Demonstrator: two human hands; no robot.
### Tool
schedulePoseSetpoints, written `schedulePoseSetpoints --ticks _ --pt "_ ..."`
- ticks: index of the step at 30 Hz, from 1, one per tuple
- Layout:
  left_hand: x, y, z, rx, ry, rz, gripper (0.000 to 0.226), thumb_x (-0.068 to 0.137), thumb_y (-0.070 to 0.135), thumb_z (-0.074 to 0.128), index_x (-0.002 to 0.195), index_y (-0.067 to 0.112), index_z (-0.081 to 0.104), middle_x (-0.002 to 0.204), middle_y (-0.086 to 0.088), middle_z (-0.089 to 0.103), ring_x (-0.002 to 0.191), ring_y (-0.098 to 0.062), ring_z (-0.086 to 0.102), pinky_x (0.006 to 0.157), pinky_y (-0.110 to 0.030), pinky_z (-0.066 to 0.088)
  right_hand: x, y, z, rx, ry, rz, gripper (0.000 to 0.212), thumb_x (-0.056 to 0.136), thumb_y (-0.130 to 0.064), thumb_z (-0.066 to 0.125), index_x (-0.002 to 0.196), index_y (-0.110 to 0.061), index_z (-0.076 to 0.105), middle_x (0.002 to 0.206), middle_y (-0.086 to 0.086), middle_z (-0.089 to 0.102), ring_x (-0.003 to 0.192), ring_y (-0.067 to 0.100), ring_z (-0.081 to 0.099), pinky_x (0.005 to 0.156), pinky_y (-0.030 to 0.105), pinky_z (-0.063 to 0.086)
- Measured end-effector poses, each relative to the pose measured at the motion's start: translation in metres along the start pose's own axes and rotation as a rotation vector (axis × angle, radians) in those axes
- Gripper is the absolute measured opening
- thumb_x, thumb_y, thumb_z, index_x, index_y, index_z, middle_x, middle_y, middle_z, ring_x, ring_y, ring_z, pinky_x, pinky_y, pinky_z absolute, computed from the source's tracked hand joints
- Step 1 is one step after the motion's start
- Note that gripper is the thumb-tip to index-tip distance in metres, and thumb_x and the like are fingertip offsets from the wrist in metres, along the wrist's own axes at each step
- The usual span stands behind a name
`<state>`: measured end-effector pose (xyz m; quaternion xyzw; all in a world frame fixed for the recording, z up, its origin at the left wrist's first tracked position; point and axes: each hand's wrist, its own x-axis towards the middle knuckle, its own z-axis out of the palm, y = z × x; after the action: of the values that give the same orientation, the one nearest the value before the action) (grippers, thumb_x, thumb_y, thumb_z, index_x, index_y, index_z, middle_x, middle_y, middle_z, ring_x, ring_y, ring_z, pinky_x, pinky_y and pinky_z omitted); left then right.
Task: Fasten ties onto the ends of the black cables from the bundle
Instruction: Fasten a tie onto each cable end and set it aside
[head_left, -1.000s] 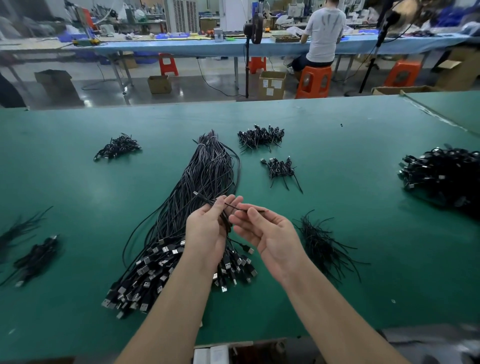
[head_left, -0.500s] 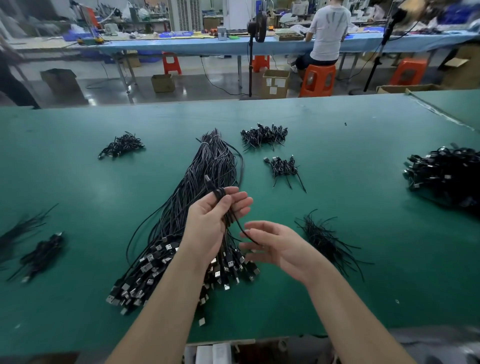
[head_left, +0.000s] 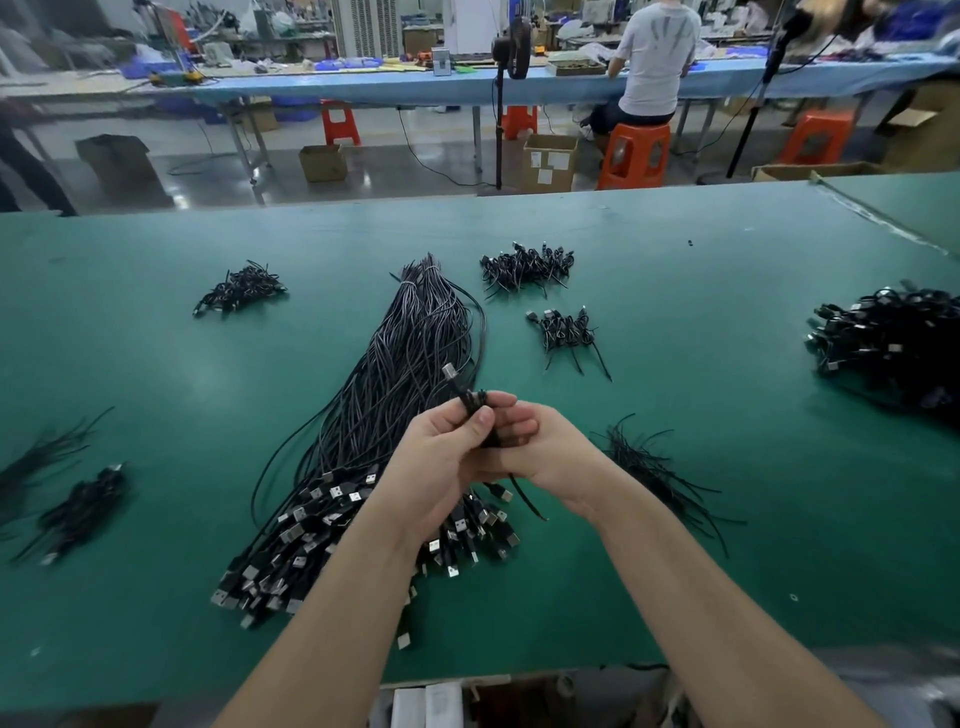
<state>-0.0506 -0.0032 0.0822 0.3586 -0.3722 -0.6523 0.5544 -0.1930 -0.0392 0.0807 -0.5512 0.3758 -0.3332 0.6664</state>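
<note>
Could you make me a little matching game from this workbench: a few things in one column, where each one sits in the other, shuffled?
Things:
1. big cable bundle
2. coiled cable
3. loose ties
4. orange stool

Places:
A. on the floor beyond the green table
B. gripped between the left hand and right hand
C. on the table just right of the hands
D. stretched along the table's middle, under the left forearm

Pairs: 1-D, 2-B, 3-C, 4-A
</note>
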Motion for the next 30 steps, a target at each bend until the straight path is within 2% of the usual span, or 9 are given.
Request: schedulePoseSetpoints --ticks 4,8,11,15,19,22,25,28,30 --pt "0.001 -0.001 0.000 0.059 0.088 0.026 0.025 0.094 0.007 0.056 0.091 0.011 0.080 0.103 -0.021 0.075 0.101 -0.030 0.073 0.082 -0.030 0.059 0.001 0.002 -0.001 -0.237 0.104 -0.033 0.045 0.079 0.003 0.080 0.120 -0.008 0.065 0.109 0.018 0.074 0.100 0.028 0.072 0.098 0.044 0.055" --pt "0.000 -0.003 -0.004 0.014 0.098 -0.013 0.019 0.096 0.006 0.054 0.094 0.008 0.074 0.099 -0.019 0.076 0.099 -0.031 0.073 0.076 -0.035 0.061 0.003 0.003 -0.005 -0.207 0.047 0.013 0.037 0.081 0.006 0.076 0.115 -0.003 0.064 0.097 0.013 0.073 0.090 0.025 0.071 0.096 0.049 0.056" --pt "-0.002 -0.003 -0.005 -0.046 0.059 -0.049 0.016 0.088 0.012 0.058 0.095 0.007 0.072 0.103 -0.021 0.074 0.098 -0.034 0.073 0.069 -0.042 0.062 0.004 0.002 -0.007 -0.125 -0.051 0.044 0.035 0.085 0.007 0.073 0.119 0.000 0.065 0.101 0.015 0.072 0.094 0.026 0.071 0.092 0.042 0.059" --pt "-0.001 -0.005 -0.006 -0.029 0.028 -0.074 0.019 0.088 0.014 0.060 0.088 0.013 0.079 0.108 -0.020 0.074 0.096 -0.031 0.073 0.076 -0.044 0.061 0.004 0.004 -0.009 -0.213 -0.007 0.024 0.027 0.083 0.007 0.071 0.109 0.000 0.069 0.084 0.006 0.069 0.079 0.016 0.067 0.079 0.032 0.059" --pt "0.001 -0.002 -0.009 -0.021 0.006 -0.083 0.018 0.086 0.010 0.062 0.088 0.005 0.079 0.110 -0.020 0.073 0.103 -0.028 0.072 0.086 -0.034 0.060 0.005 0.004 -0.018 -0.418 0.065 -0.033 0.028 0.079 -0.003 0.072 0.102 -0.018 0.074 0.078 -0.004 0.068 0.072 0.012 0.058 0.072 0.031 0.048" --pt "0.001 -0.001 -0.014 0.217 0.081 -0.091 0.016 0.093 0.010 0.063 0.091 0.007 0.078 0.108 -0.016 0.075 0.102 -0.022 0.071 0.094 -0.037 0.055 0.006 0.005 -0.026 -0.525 0.038 -0.051 0.023 0.082 -0.009 0.076 0.103 -0.020 0.074 0.080 0.006 0.070 0.068 0.014 0.060 0.072 0.038 0.053" --pt "0.000 -0.002 -0.015 0.429 0.161 -0.088 0.017 0.098 0.013 0.062 0.096 0.013 0.078 0.090 0.004 0.077 0.072 0.004 0.064 0.078 -0.027 0.044 0.006 0.008 -0.026 -0.517 -0.017 0.029 0.017 0.088 -0.013 0.076 0.104 -0.009 0.072 0.087 0.014 0.075 0.072 0.020 0.072 0.083 0.047 0.061" --pt "0.002 -0.003 -0.014 0.633 0.196 -0.042 0.015 0.099 0.018 0.063 0.098 0.015 0.078 0.067 0.015 0.070 0.056 0.007 0.058 0.068 -0.022 0.042 0.006 0.012 -0.022 -0.405 -0.063 0.095 0.014 0.092 -0.007 0.071 0.104 0.000 0.071 0.081 0.010 0.072 0.075 0.023 0.069 0.070 0.037 0.062" --pt "0.006 -0.004 -0.014 0.776 0.228 0.005 0.013 0.097 0.021 0.067 0.091 0.016 0.078 0.057 0.013 0.066 0.051 0.003 0.056 0.064 -0.024 0.045 0.005 0.014 -0.018 -0.301 -0.078 0.111 0.013 0.094 -0.004 0.067 0.102 0.005 0.071 0.082 0.013 0.069 0.077 0.023 0.066 0.061 0.027 0.057"
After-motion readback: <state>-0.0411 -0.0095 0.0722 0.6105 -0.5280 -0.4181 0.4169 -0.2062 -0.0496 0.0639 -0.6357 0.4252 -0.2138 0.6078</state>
